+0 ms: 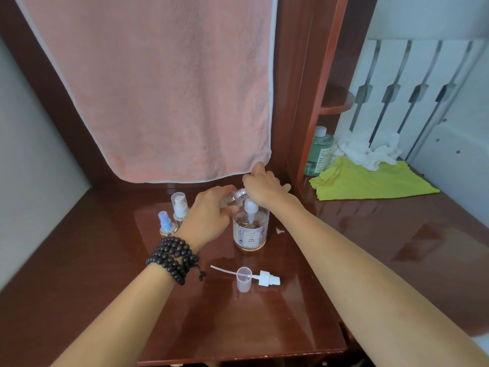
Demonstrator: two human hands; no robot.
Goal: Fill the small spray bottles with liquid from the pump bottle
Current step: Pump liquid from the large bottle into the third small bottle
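Clear spray bottle (pixel 234 198) between hands

We see printed labels on the pump bottle (pixel 250 231) and the green bottle (pixel 318 152), but neither is sharp enough to read.

Left hand (pixel 209 215) curled, right hand (pixel 262 188) apparently pressing down.
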